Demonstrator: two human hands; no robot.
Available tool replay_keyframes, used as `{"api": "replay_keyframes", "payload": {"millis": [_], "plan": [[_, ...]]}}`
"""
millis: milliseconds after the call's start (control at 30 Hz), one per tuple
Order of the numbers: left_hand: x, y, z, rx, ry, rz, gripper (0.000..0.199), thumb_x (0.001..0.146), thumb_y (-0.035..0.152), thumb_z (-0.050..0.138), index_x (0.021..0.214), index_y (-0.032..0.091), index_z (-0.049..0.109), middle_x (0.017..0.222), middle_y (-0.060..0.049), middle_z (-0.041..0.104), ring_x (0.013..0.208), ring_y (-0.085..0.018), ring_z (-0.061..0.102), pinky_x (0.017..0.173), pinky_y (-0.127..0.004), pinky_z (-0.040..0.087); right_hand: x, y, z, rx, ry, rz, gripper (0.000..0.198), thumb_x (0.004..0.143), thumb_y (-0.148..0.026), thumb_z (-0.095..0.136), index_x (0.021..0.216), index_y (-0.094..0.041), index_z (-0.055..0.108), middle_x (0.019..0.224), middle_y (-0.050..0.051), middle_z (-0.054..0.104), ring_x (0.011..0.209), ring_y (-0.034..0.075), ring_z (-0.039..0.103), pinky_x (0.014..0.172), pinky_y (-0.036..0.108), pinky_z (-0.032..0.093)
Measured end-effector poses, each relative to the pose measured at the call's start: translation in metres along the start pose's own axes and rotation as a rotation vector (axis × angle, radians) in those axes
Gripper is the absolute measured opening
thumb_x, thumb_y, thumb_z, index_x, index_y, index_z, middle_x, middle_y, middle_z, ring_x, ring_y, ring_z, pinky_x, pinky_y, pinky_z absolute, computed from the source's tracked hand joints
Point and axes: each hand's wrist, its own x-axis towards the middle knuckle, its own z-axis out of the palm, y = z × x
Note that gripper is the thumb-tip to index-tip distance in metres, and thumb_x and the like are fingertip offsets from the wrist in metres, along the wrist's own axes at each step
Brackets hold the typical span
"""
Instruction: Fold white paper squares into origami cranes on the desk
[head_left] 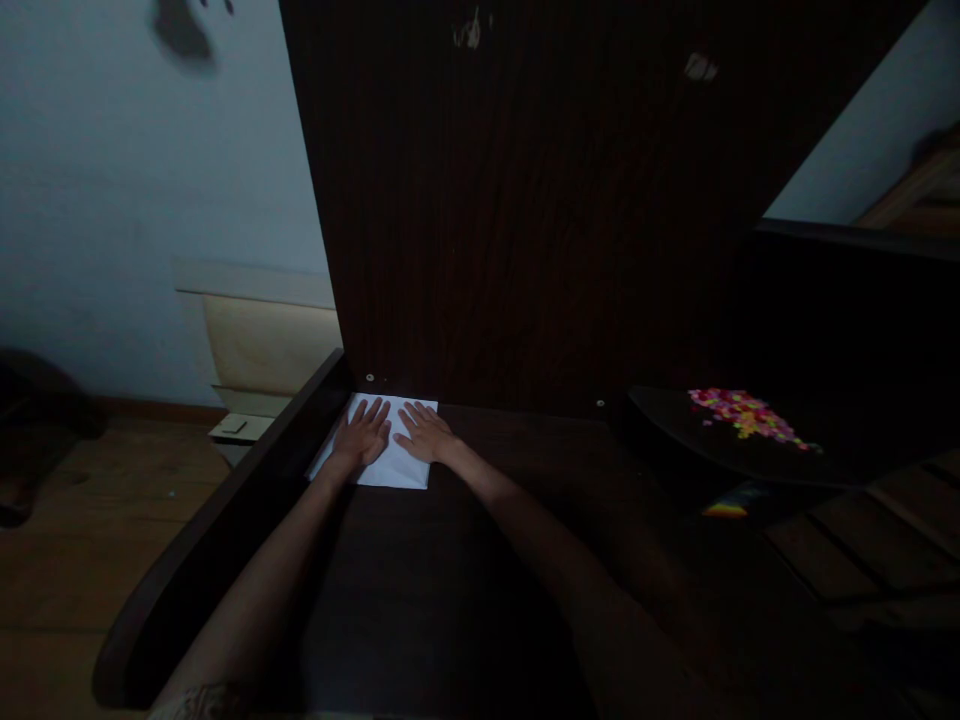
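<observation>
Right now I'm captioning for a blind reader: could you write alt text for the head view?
A person's left hand and right hand are spread flat on white paper on a dark tabletop. Behind stands a tall dark panel; to the right, small colourful pieces lie on a shelf.

In dim light, a dark wooden panel (540,220) rises beyond the right hand (426,435), behind the tabletop (420,590); a rounded shelf (667,415) sits well right of that hand. Left of the left hand (364,437), past a side board (229,525), are a pale wall (97,210) and plank floor (142,490).
</observation>
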Motion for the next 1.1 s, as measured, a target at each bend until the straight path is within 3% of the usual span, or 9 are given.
{"api": "replay_keyframes", "payload": {"millis": [100, 167, 267, 333, 467, 767, 1100], "plan": [[0.000, 0.002, -0.001, 0.015, -0.010, -0.009, 0.058, 0.096, 0.036, 0.015, 0.151, 0.021, 0.019, 0.158, -0.004, 0.015, 0.146, -0.029, 0.008, 0.114, -0.056, 0.013, 0.008, -0.009, -0.012, -0.041, -0.007, 0.033, 0.068, 0.092, -0.056, 0.035, 0.142, -0.010, 0.041, 0.152, 0.014, 0.031, 0.143, 0.029, 0.022, 0.119, 0.045, 0.009], [-0.001, 0.002, 0.000, 0.027, -0.011, -0.003, 0.058, 0.095, 0.036, 0.016, 0.151, 0.020, 0.019, 0.158, -0.004, 0.015, 0.146, -0.029, 0.008, 0.114, -0.056, 0.012, 0.013, -0.016, -0.015, -0.027, 0.061, 0.012, 0.067, 0.094, -0.055, 0.030, 0.137, -0.006, 0.047, 0.148, 0.018, 0.037, 0.143, 0.029, 0.024, 0.119, 0.044, 0.008], [-0.001, 0.001, 0.000, 0.039, -0.021, 0.006, 0.059, 0.094, 0.035, 0.020, 0.151, 0.020, 0.019, 0.158, -0.005, 0.015, 0.145, -0.030, 0.008, 0.113, -0.056, 0.014, 0.016, -0.025, -0.009, 0.070, 0.161, -0.052, 0.066, 0.097, -0.052, 0.021, 0.141, -0.007, 0.040, 0.151, 0.016, 0.033, 0.144, 0.024, 0.020, 0.118, 0.041, 0.013], [-0.001, -0.001, 0.000, 0.044, -0.027, 0.017, 0.059, 0.094, 0.035, 0.021, 0.151, 0.020, 0.020, 0.158, -0.006, 0.015, 0.145, -0.030, 0.009, 0.114, -0.055, 0.015, 0.016, -0.027, 0.001, 0.120, 0.156, -0.042, 0.063, 0.099, -0.048, 0.016, 0.146, -0.009, 0.031, 0.154, 0.012, 0.028, 0.145, 0.021, 0.017, 0.118, 0.039, 0.015], [-0.002, -0.001, -0.001, 0.027, -0.018, 0.021, 0.058, 0.095, 0.033, 0.016, 0.151, 0.018, 0.020, 0.158, -0.005, 0.016, 0.146, -0.028, 0.009, 0.115, -0.052, 0.014, 0.015, -0.024, 0.015, 0.114, 0.118, 0.023, 0.060, 0.099, -0.044, 0.013, 0.150, -0.012, 0.023, 0.157, 0.007, 0.020, 0.147, 0.019, 0.009, 0.119, 0.041, 0.007], [-0.020, 0.006, 0.004, 0.002, 0.043, -0.027, 0.060, 0.096, 0.036, 0.013, 0.151, 0.013, 0.021, 0.157, -0.007, 0.019, 0.145, -0.027, 0.011, 0.116, -0.051, 0.012, 0.017, -0.020, 0.014, 0.055, 0.090, 0.067, 0.055, 0.098, -0.039, 0.018, 0.150, -0.020, 0.025, 0.158, -0.001, 0.018, 0.147, 0.019, 0.003, 0.120, 0.044, 0.004], [-0.047, 0.005, 0.006, -0.007, 0.031, -0.021, 0.078, 0.090, 0.059, 0.023, 0.151, 0.011, 0.016, 0.158, -0.011, 0.012, 0.146, -0.030, 0.006, 0.114, -0.054, 0.014, 0.013, -0.023, 0.010, 0.016, 0.062, 0.079, 0.056, 0.098, -0.040, 0.019, 0.150, -0.019, 0.025, 0.158, 0.000, 0.017, 0.147, 0.021, 0.007, 0.119, 0.044, 0.003]]}}
